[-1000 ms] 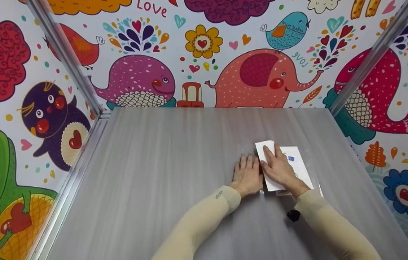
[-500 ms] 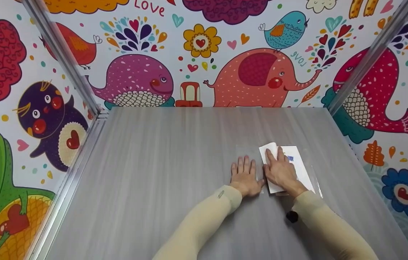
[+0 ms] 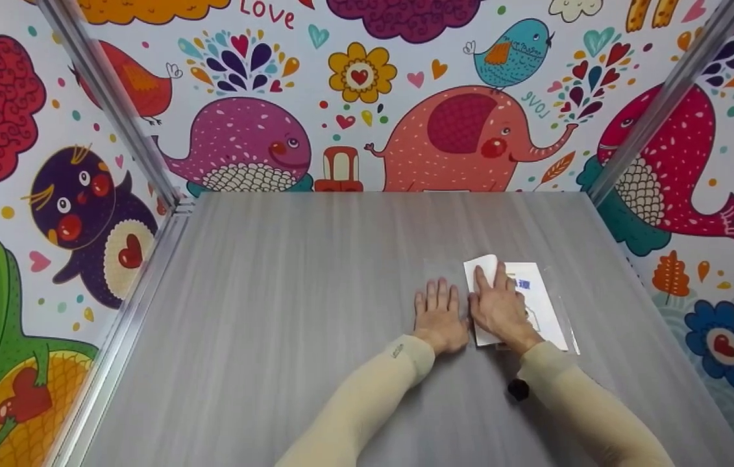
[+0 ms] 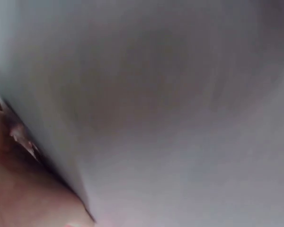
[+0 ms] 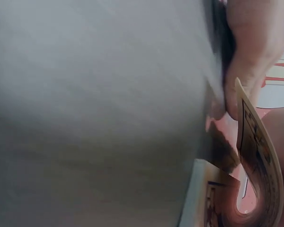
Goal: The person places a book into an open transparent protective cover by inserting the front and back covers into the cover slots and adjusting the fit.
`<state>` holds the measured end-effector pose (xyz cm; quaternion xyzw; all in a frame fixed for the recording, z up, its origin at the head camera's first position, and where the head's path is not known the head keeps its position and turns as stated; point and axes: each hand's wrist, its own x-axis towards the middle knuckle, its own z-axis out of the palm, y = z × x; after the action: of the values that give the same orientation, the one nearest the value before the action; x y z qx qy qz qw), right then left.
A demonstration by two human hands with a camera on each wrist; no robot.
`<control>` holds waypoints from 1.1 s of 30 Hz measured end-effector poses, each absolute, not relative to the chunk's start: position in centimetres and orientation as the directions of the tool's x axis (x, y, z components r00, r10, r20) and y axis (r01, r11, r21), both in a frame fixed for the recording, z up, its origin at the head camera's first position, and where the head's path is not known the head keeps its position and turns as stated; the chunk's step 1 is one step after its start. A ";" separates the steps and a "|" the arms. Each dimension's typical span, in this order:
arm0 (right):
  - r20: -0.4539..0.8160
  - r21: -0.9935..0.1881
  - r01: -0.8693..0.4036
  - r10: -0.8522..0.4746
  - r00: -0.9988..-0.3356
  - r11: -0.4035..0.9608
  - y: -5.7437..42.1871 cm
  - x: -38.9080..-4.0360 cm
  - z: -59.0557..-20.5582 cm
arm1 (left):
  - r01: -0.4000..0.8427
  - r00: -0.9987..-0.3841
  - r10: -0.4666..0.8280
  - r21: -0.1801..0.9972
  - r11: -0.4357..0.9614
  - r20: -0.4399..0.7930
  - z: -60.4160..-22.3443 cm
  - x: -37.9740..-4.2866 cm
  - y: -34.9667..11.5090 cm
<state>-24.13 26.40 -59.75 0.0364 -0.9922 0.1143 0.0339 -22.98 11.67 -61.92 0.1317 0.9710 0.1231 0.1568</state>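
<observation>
Tabletop [image 3: 315, 324]: paper [image 3: 538, 305] under right hand [image 3: 498, 310]

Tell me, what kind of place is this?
Probably a small staged work booth: a grey table framed by metal rails and walled with children's cartoon wallpaper. Both hands work white paper there.

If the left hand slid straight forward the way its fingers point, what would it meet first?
Probably nothing soon: the left hand lies flat, fingers toward the far wall. Bare table lies ahead; the white paper sits to its right, under the right hand.
</observation>
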 end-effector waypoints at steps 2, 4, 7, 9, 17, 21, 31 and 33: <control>0.074 -0.220 -0.083 -0.068 -0.995 0.972 26.2 -24.1 -60.0 | 0.224 -0.918 0.296 0.267 0.937 -0.266 -62.1 -23.1 11.7; 0.071 -0.208 -0.088 -0.075 -0.995 0.974 25.9 -24.1 -60.1 | 0.233 -0.918 0.298 0.253 0.939 -0.261 -62.1 -23.1 11.7; 0.056 -0.195 -0.085 -0.076 -0.996 0.977 25.6 -24.1 -60.3 | 0.241 -0.918 0.306 0.254 0.937 -0.254 -62.1 -23.2 11.6; 0.044 -0.196 -0.082 -0.075 -0.996 0.977 25.6 -24.2 -60.4 | 0.243 -0.917 0.309 0.263 0.934 -0.251 -62.1 -23.1 11.6; 0.085 -0.201 -0.108 -0.093 -0.992 0.974 25.8 -24.5 -60.5 | 0.261 -0.907 0.332 0.271 0.926 -0.260 -60.8 -22.4 11.0; 0.114 -0.182 -0.108 -0.088 -0.990 0.977 26.0 -24.6 -60.7 | 0.291 -0.899 0.350 0.240 0.926 -0.263 -60.3 -22.1 10.7; 0.081 -0.199 -0.131 -0.117 -0.990 0.971 25.5 -24.5 -60.8 | 0.280 -0.882 0.358 0.268 0.922 -0.307 -60.8 -22.5 10.6; 0.093 -0.238 -0.151 -0.132 -0.987 0.959 25.9 -24.6 -60.7 | 0.284 -0.881 0.360 0.264 0.922 -0.309 -60.6 -22.5 10.6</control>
<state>-24.61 25.94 -60.70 0.0715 -0.9891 0.1231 0.0381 -22.46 10.63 -60.57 0.1669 0.9638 0.1061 0.1786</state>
